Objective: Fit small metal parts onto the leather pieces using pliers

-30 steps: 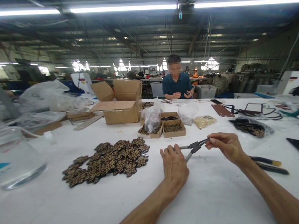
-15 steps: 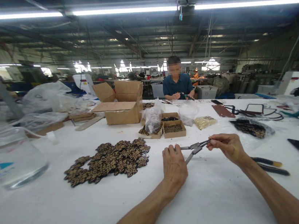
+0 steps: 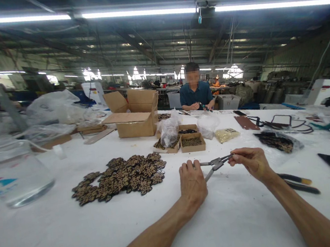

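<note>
My left hand (image 3: 192, 182) is closed around the handles of slim metal pliers (image 3: 214, 163) just above the white table (image 3: 60, 230). The pliers' jaws point right, toward my right hand (image 3: 250, 161). My right hand pinches its fingertips at the jaw tips; what it holds there is too small to make out. A spread of leopard-patterned flat pieces (image 3: 120, 178) lies on the table to the left of my left hand.
Small cardboard trays (image 3: 191, 141) and plastic bags (image 3: 168, 130) of parts sit beyond my hands, with an open carton (image 3: 135, 113) behind. A clear water jug (image 3: 8, 170) stands at left. Dark-handled pliers (image 3: 297, 183) lie at right. A person (image 3: 195, 92) works across the table.
My hands and the pliers have barely moved. The person across the table has picked up a small tool.
</note>
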### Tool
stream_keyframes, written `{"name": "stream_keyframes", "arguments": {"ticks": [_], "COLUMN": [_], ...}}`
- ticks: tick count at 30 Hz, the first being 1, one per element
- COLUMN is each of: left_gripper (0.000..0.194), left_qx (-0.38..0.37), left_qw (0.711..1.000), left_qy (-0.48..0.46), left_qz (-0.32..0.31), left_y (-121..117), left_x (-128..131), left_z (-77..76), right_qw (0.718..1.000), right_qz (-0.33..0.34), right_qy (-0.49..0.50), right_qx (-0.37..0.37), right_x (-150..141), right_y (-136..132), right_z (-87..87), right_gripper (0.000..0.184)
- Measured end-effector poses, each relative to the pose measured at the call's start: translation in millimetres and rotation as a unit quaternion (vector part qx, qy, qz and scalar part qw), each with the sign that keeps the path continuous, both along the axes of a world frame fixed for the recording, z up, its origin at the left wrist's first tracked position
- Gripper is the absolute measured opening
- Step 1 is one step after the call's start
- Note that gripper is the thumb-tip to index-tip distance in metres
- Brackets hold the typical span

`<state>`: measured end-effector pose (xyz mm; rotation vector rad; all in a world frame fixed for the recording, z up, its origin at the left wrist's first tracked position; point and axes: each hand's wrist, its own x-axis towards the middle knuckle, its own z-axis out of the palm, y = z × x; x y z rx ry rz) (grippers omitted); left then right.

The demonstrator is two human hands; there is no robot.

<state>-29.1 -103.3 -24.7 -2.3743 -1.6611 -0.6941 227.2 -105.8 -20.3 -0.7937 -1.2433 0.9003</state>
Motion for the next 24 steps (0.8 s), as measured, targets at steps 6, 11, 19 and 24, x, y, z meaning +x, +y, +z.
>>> {"name": "stream_keyframes", "arguments": {"ticks": [6, 11, 19, 24], "left_gripper": [0.055, 0.053, 0.053, 0.054], "left_qx": [0.011, 0.010, 0.014, 0.004], "left_qw": [1.000, 1.000, 1.000, 1.000], "left_qy": [0.004, 0.002, 0.004, 0.007], "left_qz": [-0.002, -0.005, -0.004, -0.008], "left_y": [-0.3, 0.1, 0.0, 1.0], "left_x": [-0.3, -0.7, -0.7, -1.1], "left_z": [-1.0, -2.4, -4.1, -4.0], "right_qw": [1.000, 1.000, 1.000, 1.000], "right_qz": [0.005, 0.004, 0.005, 0.007], "right_qy": [-0.005, -0.007, -0.006, -0.008], "right_qx": [0.005, 0.002, -0.004, -0.006], "right_x": [1.2, 1.4, 2.9, 4.0], "right_y": [0.5, 0.9, 1.7, 1.9], "right_z": [-1.1, -2.2, -4.2, -4.0], "right_gripper": [0.029, 0.030, 0.031, 0.032]}}
